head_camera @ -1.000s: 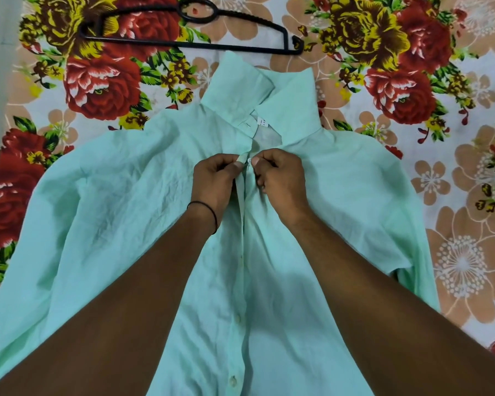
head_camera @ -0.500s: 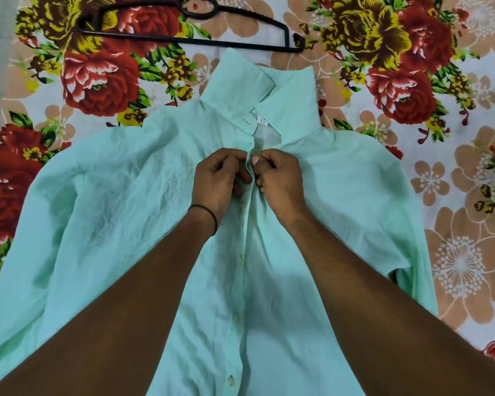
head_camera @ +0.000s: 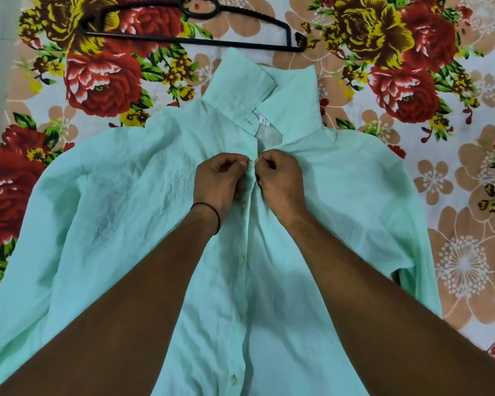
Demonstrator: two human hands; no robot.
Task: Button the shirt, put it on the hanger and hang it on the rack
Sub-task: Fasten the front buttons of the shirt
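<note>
1. Nearer than the hands, the shirt (head_camera: 126, 210) lies flat, its front closed along a row of buttons (head_camera: 243, 260).
2. The left hand (head_camera: 217, 184) and right hand (head_camera: 280, 181), almost touching, each pinch a front edge just below the collar (head_camera: 269, 95).
3. Beyond the hands, the hanger (head_camera: 200, 41) lies on the floral sheet (head_camera: 455, 195).

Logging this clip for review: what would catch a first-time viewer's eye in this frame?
A wrinkled mint-green shirt lies spread front-up across the middle, on a bold floral sheet of red and yellow flowers. Just below its collar, the left hand and right hand pinch the shirt's front edges together. A black hanger lies flat on the sheet beyond the collar.
</note>
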